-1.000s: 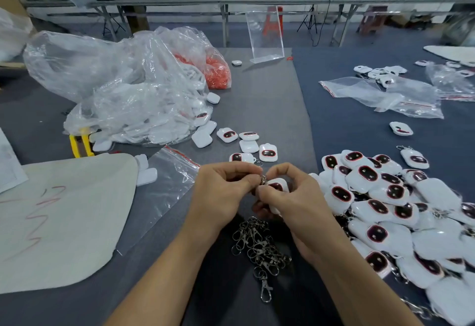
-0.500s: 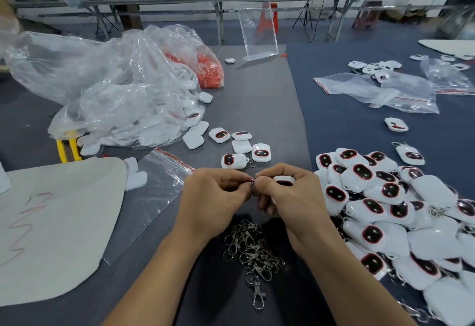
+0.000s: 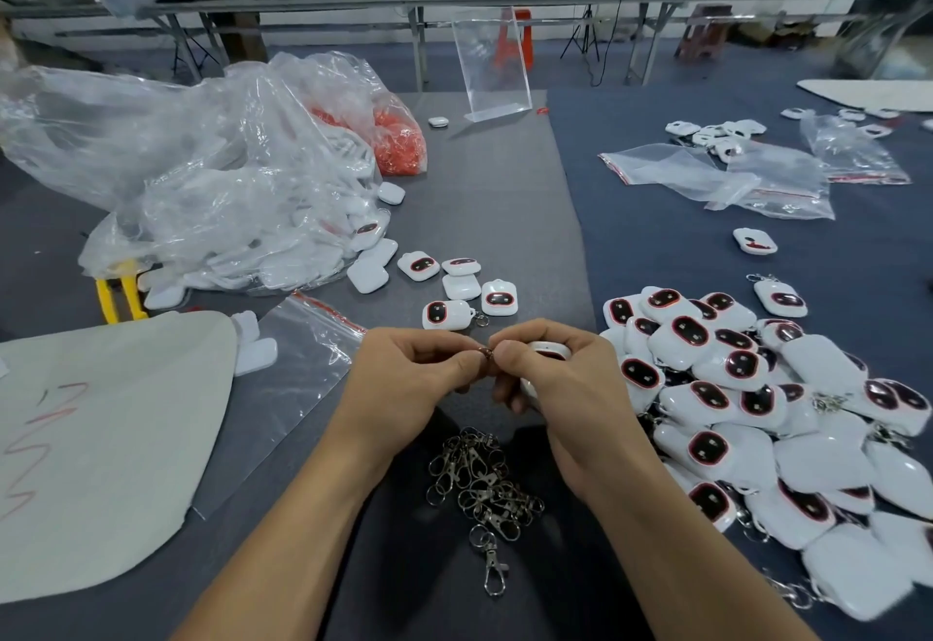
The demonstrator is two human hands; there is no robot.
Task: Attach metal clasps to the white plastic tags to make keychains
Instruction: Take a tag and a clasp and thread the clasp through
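Note:
My left hand (image 3: 409, 378) and my right hand (image 3: 560, 383) meet above the grey table. Between their fingertips sits a small metal clasp ring (image 3: 485, 352), pinched from both sides. A white plastic tag (image 3: 548, 350) is curled inside my right hand, mostly hidden by the fingers. A heap of loose metal clasps (image 3: 477, 484) lies just below my hands. To the right spreads a big pile of white tags with dark red-rimmed faces (image 3: 747, 398), some with clasps on them. A few more tags (image 3: 462, 289) lie just beyond my hands.
A crumpled clear bag of white tags (image 3: 217, 196) and a bag of orange pieces (image 3: 399, 140) fill the left. An empty zip bag (image 3: 298, 378) and a white sheet (image 3: 96, 443) lie at lower left. Zip bags (image 3: 727, 181) and a clear stand (image 3: 492, 64) sit farther back.
Both hands stay together on the ring and tag, working with small finger shifts. The view has shifted slightly; nothing on the table has moved.

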